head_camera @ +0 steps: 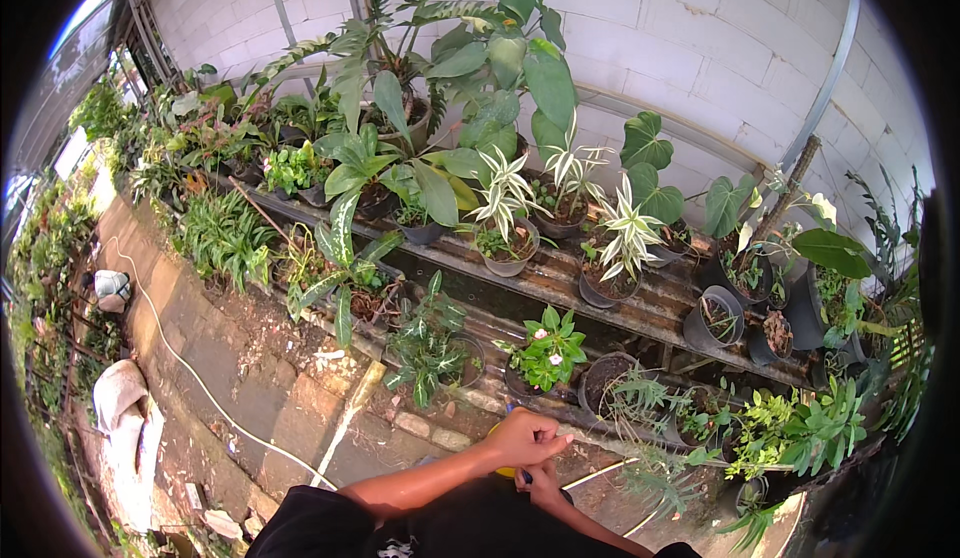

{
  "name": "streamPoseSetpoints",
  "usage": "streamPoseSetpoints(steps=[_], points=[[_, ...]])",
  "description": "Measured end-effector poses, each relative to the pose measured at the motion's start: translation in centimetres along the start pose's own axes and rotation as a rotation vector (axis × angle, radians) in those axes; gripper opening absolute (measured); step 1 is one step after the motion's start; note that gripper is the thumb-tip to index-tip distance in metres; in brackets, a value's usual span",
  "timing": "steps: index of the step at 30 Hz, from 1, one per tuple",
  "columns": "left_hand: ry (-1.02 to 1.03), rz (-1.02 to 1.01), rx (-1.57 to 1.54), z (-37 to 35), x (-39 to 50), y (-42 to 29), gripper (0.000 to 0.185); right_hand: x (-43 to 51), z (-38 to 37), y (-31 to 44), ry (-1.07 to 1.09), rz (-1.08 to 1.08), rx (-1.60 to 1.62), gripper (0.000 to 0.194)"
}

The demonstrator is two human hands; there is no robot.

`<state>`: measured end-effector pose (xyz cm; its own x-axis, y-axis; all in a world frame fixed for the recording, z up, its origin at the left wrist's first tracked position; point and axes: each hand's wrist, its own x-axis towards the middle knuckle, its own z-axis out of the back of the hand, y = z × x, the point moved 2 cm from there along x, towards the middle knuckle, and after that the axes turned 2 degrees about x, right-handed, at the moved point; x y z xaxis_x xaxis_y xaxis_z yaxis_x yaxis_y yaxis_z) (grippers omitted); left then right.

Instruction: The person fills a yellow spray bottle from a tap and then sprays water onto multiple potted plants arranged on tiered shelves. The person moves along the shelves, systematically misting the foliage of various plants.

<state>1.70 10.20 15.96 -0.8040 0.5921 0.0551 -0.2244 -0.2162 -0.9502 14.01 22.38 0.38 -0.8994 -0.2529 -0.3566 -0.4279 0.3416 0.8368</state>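
Observation:
My left hand (pixel 529 439) is in front of me with its fingers curled, just short of the lower plant shelf. Nothing shows clearly in its grasp, and its palm is hidden. Just below it, my right hand (pixel 541 485) is closed around a small dark blue handle (pixel 527 476). A yellow object (pixel 505 472) is mostly hidden behind my left wrist; its kind cannot be made out. Beyond my hands stands a potted impatiens (pixel 553 344) with pale pink flowers. To its right is a black pot of dark soil (pixel 602 382).
A tiered shelf of corrugated sheet (pixel 555 269) carries several potted plants along a white block wall (pixel 675 25). A pale hose (pixel 217 400) crosses the paved floor on the left, near a light-coloured sack (pixel 120 397). A metal post (pixel 829 85) leans at the right.

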Motion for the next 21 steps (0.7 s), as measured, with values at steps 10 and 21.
streamPoseSetpoints(steps=[10,21], points=[[0.332,-0.101,0.255,8.7,-1.7,-10.5,0.051,0.1,-7.3,-2.7,-0.199,0.023,0.039,0.032],[0.121,-0.321,0.255,5.4,-17.7,8.6,0.057,-3.7,-18.5,-11.5,-0.285,0.033,-0.028,0.041]])
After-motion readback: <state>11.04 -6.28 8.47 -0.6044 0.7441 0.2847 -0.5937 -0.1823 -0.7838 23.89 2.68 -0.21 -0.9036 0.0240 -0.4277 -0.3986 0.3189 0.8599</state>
